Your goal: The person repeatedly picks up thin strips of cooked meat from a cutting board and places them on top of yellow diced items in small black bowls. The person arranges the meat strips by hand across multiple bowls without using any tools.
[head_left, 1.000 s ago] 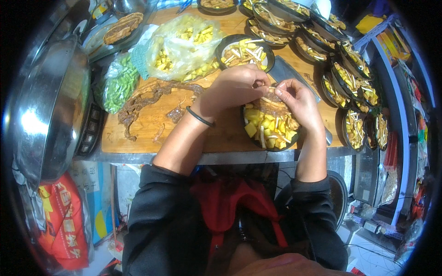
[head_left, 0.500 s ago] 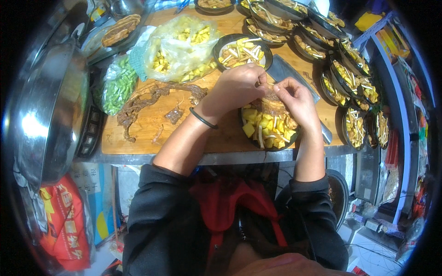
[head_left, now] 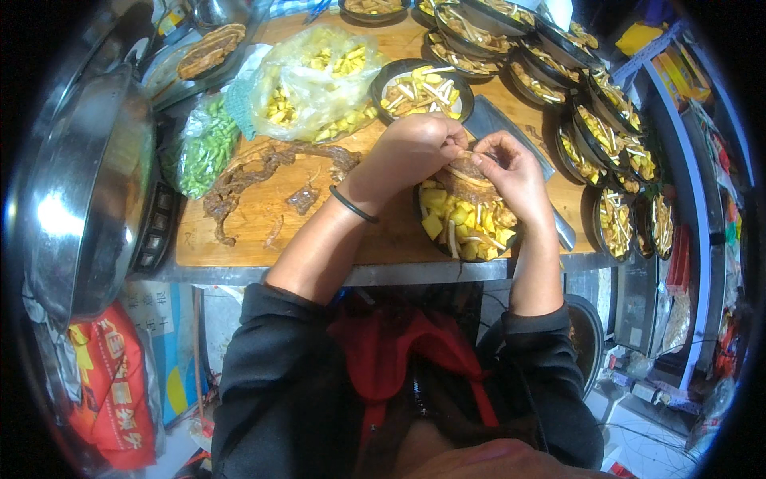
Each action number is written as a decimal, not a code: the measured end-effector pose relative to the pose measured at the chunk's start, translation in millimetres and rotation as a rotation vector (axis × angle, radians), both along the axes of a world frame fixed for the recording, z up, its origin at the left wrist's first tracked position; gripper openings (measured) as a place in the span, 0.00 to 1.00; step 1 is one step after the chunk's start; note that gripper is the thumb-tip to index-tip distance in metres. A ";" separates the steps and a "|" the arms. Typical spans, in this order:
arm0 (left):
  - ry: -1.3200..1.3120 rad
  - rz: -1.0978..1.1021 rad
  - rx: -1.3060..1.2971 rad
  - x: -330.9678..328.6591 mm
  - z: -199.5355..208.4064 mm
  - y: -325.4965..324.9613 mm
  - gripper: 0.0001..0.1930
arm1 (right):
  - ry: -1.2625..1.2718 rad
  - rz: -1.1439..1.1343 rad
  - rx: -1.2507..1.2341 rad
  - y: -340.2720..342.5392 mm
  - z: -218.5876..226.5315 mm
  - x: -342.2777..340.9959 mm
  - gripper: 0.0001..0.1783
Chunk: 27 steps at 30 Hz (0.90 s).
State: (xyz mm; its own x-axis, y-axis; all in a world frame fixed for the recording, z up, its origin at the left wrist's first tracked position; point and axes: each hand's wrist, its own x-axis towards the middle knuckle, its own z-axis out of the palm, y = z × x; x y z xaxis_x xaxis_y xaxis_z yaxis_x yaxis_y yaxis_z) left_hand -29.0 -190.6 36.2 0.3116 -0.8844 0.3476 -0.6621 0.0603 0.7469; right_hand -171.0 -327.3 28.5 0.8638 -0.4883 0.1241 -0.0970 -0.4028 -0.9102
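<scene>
Over a dark bowl (head_left: 420, 231) near the board's front edge, my two hands meet with their fingertips close together. A slice of brown cooked meat (head_left: 469, 185) with a pale fatty band hangs under the fingers, touching the bowl's contents. My left hand (head_left: 421, 142), a dark band on its wrist, pinches at the slice's top edge. My right hand (head_left: 520, 174) pinches the same slice with thumb and fingers. Yellow cubes (head_left: 455, 225) and thin white strips fill the bowl. Beyond the hands lies a wide grey blade (head_left: 488, 124), partly hidden by them.
Strips of brown meat (head_left: 243, 177) lie on the wooden board (head_left: 319, 239). Behind them are a clear bag of yellow cubes (head_left: 307, 76) and a bag of green vegetables (head_left: 209, 152). Several filled bowls (head_left: 602, 132) crowd the right. A large metal basin (head_left: 88, 191) stands left.
The fingers of both hands have shifted slightly at the top of the meat slice, and more of the slice now shows beneath them. The bowl stays in place.
</scene>
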 end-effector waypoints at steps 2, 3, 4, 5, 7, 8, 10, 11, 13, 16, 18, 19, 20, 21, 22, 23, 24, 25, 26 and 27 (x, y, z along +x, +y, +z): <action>0.167 0.004 -0.021 -0.1 2.3 2.5 0.09 | -0.047 0.009 0.114 0.5 0.5 0.0 0.07; 0.268 -0.003 -0.034 -0.6 3.7 3.6 0.09 | -0.057 0.006 0.139 0.4 1.0 -1.3 0.07; 0.236 0.018 -0.002 0.2 5.5 4.6 0.10 | -0.039 -0.020 0.173 -0.3 2.2 -4.1 0.07; 0.216 0.024 0.012 1.8 7.5 5.8 0.11 | -0.038 -0.032 0.211 -0.9 2.9 -6.5 0.07; 0.229 -0.022 0.044 3.9 10.2 8.3 0.11 | -0.017 -0.009 0.194 -3.3 4.6 -10.5 0.09; 0.262 -0.073 0.061 5.1 10.9 9.6 0.12 | -0.015 0.011 0.163 -4.3 4.9 -12.3 0.10; 0.227 -0.125 0.050 8.1 11.4 11.2 0.12 | -0.025 0.009 0.108 -5.9 5.0 -14.5 0.12; 0.160 -0.125 0.022 9.7 11.4 11.3 0.12 | -0.036 -0.012 0.085 -6.4 5.2 -15.4 0.12; 0.100 -0.106 -0.005 11.2 12.1 10.4 0.13 | -0.047 -0.081 0.169 -5.2 6.3 -19.0 0.13; 0.134 -0.015 0.046 7.4 15.7 9.8 0.11 | -0.159 -0.115 0.211 1.2 12.9 -30.0 0.09; -0.109 -0.092 -0.163 4.1 21.6 10.5 0.10 | -0.201 -0.036 -0.152 7.3 22.8 -45.3 0.07; -0.236 -0.124 -0.269 3.6 25.4 11.7 0.09 | -0.227 0.007 -0.335 10.5 28.3 -52.1 0.06; -0.200 -0.205 -0.267 1.8 28.2 15.2 0.11 | -0.218 0.080 -0.316 14.6 33.7 -60.7 0.04; -0.199 -0.236 -0.253 -1.4 29.5 19.6 0.13 | -0.158 0.148 -0.469 19.1 39.0 -69.7 0.05; -0.196 -0.267 -0.242 -5.1 29.2 23.7 0.15 | -0.120 0.225 -0.486 23.9 41.3 -74.4 0.06; -0.188 -0.300 -0.261 -7.9 27.4 26.7 0.17 | -0.079 0.304 -0.501 28.6 41.9 -77.9 0.07; -0.330 -0.288 -0.151 -9.5 24.3 29.2 0.32 | -0.047 0.334 -0.484 33.9 39.5 -78.7 0.08; -0.384 -0.255 -0.067 -15.8 19.0 30.7 0.36 | -0.016 0.331 -0.417 37.8 37.1 -78.9 0.08; -0.448 -0.225 -0.028 -23.3 13.1 32.6 0.40 | -0.034 0.329 -0.416 38.4 35.7 -77.4 0.08; -0.530 -0.190 0.058 -27.9 8.2 34.2 0.44 | -0.053 0.327 -0.416 38.3 34.6 -75.8 0.08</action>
State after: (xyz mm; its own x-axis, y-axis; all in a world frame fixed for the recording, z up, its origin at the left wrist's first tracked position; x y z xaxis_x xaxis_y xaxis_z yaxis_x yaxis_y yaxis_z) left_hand -56.9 -156.4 44.3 -0.0589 -0.9302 0.3623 -0.9292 0.1838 0.3206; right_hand -246.9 -289.0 63.1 0.9499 -0.0950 0.2977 0.1360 -0.7320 -0.6676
